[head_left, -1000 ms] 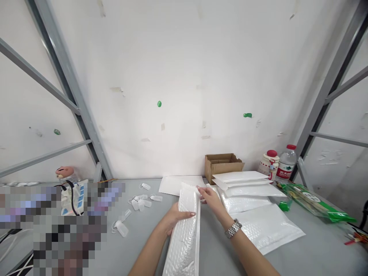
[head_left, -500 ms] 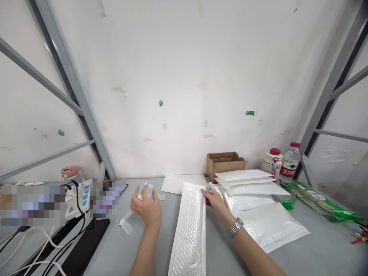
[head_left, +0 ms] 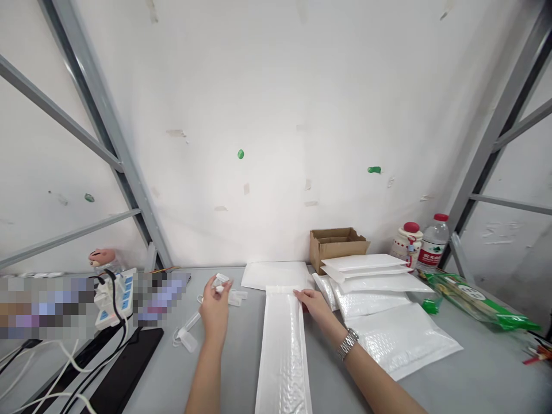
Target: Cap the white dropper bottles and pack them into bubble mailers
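My left hand (head_left: 215, 307) is closed, its thumb and fingers around a small white piece (head_left: 220, 282) whose kind I cannot make out. Just beyond and beside it lie more small white translucent pieces (head_left: 237, 296). Another, with a thin looped cord (head_left: 187, 339), rests nearer on the grey table. A long white bubble mailer (head_left: 282, 351) lies lengthwise in front of me. At its upper right edge my right hand (head_left: 315, 305) pinches the mailer between thumb and fingers; a metal watch is on that wrist.
More white bubble mailers (head_left: 401, 339) are piled at the right, before an open cardboard box (head_left: 338, 247). A water bottle (head_left: 433, 244) and a green package (head_left: 483, 302) stand and lie farther right. At left are a power strip (head_left: 114, 299), cables and a black slab (head_left: 125, 371).
My left hand has gone from spread fingers to closing on a small white piece. The mailer's top edge has come slightly nearer and left, with my right hand still on it.
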A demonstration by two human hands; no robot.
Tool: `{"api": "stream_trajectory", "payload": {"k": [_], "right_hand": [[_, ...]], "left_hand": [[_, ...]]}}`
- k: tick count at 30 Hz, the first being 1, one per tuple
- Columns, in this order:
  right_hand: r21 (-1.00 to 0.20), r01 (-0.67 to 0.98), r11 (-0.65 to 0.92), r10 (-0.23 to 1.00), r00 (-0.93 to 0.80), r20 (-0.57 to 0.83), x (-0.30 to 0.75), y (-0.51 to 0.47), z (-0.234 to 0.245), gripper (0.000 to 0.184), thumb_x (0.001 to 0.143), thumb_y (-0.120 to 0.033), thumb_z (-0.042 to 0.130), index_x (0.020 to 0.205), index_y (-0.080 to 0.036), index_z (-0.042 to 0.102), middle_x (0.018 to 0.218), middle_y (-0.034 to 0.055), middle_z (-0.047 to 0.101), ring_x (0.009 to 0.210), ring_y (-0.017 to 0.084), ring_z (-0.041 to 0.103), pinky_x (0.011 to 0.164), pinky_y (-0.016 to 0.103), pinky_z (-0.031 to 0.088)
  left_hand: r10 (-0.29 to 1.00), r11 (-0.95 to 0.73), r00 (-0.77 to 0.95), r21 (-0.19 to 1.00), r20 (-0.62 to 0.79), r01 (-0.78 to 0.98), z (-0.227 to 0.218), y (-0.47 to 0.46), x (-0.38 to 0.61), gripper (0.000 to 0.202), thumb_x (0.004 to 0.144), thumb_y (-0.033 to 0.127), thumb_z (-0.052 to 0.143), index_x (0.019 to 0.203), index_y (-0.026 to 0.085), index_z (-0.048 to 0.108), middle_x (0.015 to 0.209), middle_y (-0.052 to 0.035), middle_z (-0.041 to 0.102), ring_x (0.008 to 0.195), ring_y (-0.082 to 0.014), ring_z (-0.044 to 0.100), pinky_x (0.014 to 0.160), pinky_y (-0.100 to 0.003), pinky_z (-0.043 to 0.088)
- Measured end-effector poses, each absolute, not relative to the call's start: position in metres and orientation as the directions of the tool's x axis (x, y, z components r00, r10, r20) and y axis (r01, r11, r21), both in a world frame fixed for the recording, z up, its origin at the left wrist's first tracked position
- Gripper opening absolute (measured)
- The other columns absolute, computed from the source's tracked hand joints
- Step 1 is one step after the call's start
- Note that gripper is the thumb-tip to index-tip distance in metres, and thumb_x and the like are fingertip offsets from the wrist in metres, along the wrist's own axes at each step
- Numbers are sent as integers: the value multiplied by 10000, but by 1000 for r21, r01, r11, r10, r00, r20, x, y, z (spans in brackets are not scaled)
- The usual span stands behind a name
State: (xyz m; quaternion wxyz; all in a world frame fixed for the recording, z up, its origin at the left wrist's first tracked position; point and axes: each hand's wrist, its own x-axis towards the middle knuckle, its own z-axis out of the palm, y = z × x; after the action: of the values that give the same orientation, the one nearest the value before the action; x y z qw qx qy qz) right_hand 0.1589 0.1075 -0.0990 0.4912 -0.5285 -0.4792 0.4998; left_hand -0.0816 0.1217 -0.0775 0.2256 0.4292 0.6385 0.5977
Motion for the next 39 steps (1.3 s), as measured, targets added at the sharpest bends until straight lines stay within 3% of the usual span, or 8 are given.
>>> {"api": "stream_trajectory", "payload": {"k": [2,4,9,21,25,28,32,39], "right_hand": [[-995,92,-50,999,25,-48,155,106,-100,474,607,-577,609,487,-223,318,502,-69,279,489,94,286,496,256,278],[-988,147,-38,999,-12,-40,150,104,-101,466,628,-581,591,491,-223,325,494,-68,278,486,97,271,488,253,248],[-985,172,31,991,-137,7,141,99,-99,464,653,-612,554,496,-219,365,489,-63,309,497,109,296,512,253,262],[-988,155,7,995,-95,-8,140,94,-99,427,678,-593,553,516,-215,439,494,-47,359,502,122,324,509,258,259],[-986,153,59,995,-87,46,138,95,-99,408,675,-592,540,540,-211,487,543,-27,418,547,143,377,568,274,300],[-986,143,89,996,17,92,138,97,-101,403,687,-582,523,537,-215,451,554,-23,404,571,155,382,588,283,306],[-984,145,101,991,75,113,138,100,-106,412,689,-588,511,529,-226,398,548,-28,364,566,155,353,578,288,301],[-981,140,137,976,149,157,140,101,-107,451,714,-614,488,525,-234,337,538,-30,310,548,150,317,540,287,298]], "left_hand": [[893,-251,-396,967,214,-44,-76,120,-62,506,732,376,640,1177,209,466,945,-79,695,896,-221,671,804,-347,492],[919,-296,-309,946,245,-131,-79,118,-42,481,664,391,704,1063,206,509,866,-38,669,830,-205,674,768,-325,499],[963,-246,-132,968,237,-55,-93,114,-13,344,601,302,759,873,199,576,889,-26,650,809,-176,646,769,-286,473],[987,-157,-25,986,159,62,-94,113,-18,250,742,365,597,904,190,669,614,-17,694,652,-204,635,661,-294,454],[974,-227,68,937,217,264,-92,108,-13,164,740,339,589,717,238,715,740,-39,722,785,-243,638,783,-336,452],[965,-249,-8,928,262,276,-91,104,-9,196,724,365,637,868,245,698,868,-45,716,903,-250,620,862,-347,419],[974,-205,-65,965,218,161,-90,101,-6,341,667,350,711,962,222,594,819,-30,700,871,-234,628,832,-336,420],[969,-244,31,943,243,225,-92,99,-5,253,771,437,590,674,213,655,835,-63,677,905,-248,600,834,-334,419]]}}
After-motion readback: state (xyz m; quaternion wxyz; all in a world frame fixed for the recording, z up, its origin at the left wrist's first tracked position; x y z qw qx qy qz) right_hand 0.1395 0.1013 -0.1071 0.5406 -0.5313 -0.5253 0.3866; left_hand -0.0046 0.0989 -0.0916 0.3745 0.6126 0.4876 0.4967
